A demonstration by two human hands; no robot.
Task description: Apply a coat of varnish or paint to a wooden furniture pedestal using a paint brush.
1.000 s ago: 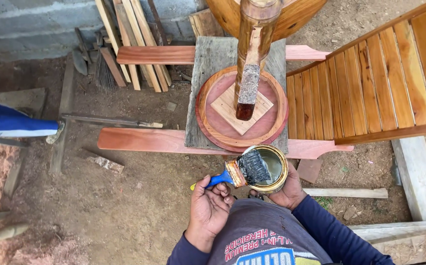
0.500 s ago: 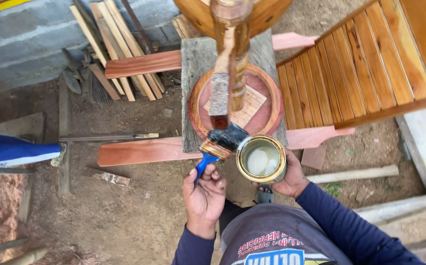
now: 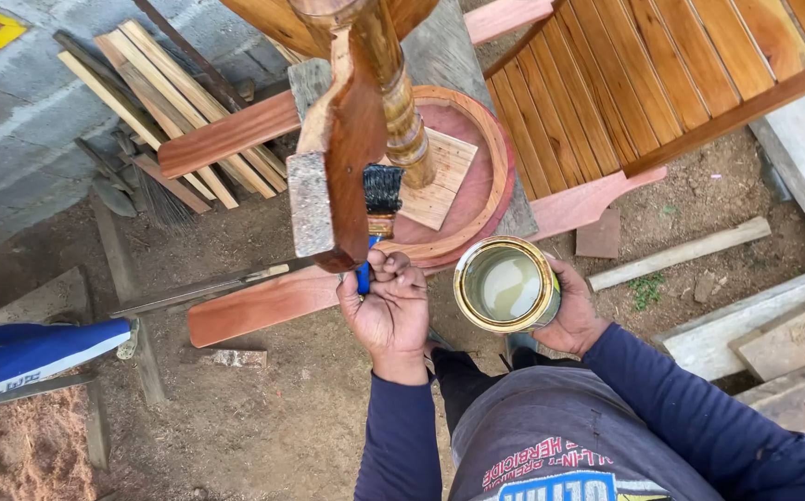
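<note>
1. Glossy reddish wood already shows on the chair leg [image 3: 351, 139] and on the turned spindle [image 3: 401, 111] beside it, so much of the finishing looks done there; the cut end block of the leg looks bare and grey
2. The left hand [image 3: 389, 311] has its grip closed round the blue handle of the brush [image 3: 379, 213], bristles up, touching the leg's inner side
3. The right hand [image 3: 574, 315] has its grip wrapped round the open tin [image 3: 506, 284], held just beside the brush hand; pale liquid shows inside, so finish remains to draw on
4. The round wooden ring [image 3: 477, 176] on the worktop [image 3: 449, 56] below appears coated; how much of the far side is left, I cannot tell
</note>
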